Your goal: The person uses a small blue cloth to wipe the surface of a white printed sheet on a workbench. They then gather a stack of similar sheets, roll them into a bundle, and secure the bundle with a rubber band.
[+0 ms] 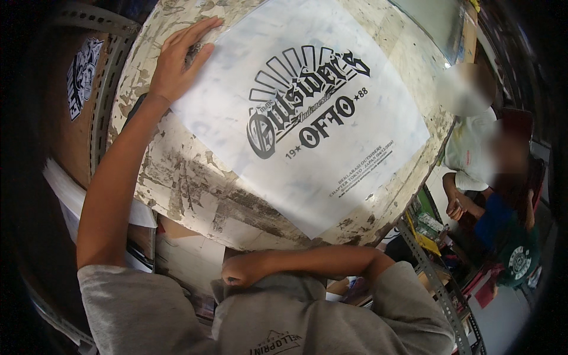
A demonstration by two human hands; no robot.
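Note:
A white translucent sheet (pixel 378 77) with black lettering and a fan-shaped design lies flat across a worn, paint-stained table (pixel 207 201). At the sheet's upper left edge rests my left hand (pixel 180 62), palm down with its fingers stretched out and the thumb apart. My right forearm crosses in front of my body, below the table's near edge. There my right hand (pixel 244 270) is closed in a fist close to the front of my grey shirt (pixel 266 313). Whether it grips anything is hidden.
A glass pane (pixel 429 26) lies at the table's far right. Slotted metal posts (pixel 109 89) and a brown board with a sticker (pixel 86 77) stand left. Two people sit at the right, one in a white top (pixel 467 148), beside a shelf with yellow items (pixel 429 239).

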